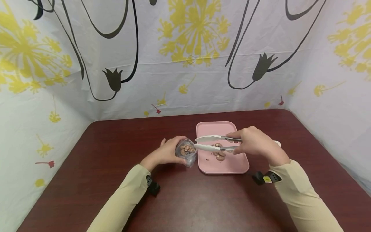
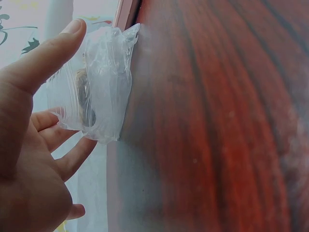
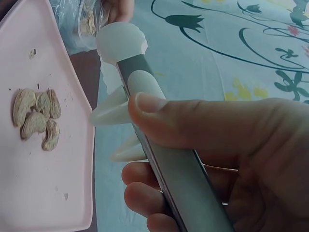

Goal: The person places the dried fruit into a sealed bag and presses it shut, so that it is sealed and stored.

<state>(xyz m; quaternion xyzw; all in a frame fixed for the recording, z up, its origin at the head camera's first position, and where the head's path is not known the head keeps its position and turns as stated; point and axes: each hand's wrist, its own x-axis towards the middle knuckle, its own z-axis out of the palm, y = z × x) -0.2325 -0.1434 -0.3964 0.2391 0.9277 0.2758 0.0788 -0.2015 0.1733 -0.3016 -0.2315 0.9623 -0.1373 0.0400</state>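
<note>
My left hand [image 1: 166, 154] holds a clear plastic bag [image 2: 108, 82] on the table, thumb on one side and fingers on the other. Peanuts in the shell [image 1: 187, 149] show through the bag's open top in the head view. My right hand [image 1: 256, 144] grips metal tongs [image 3: 176, 174] with white tips, thumb above and fingers curled below. The tongs' tips stand apart above the left side of a pink tray [image 1: 226, 167] and reach to the bag's right edge. I see no peanut between them. Several more peanuts [image 3: 36, 116] lie together on the tray, partly behind the tongs in the head view.
The dark red wooden table [image 1: 179, 199] carries the tray just right of the bag. Small shell crumbs are scattered on the tray. A white cloth [image 1: 185, 90] with yellow flowers and dark plant shapes hangs behind the table and along both sides.
</note>
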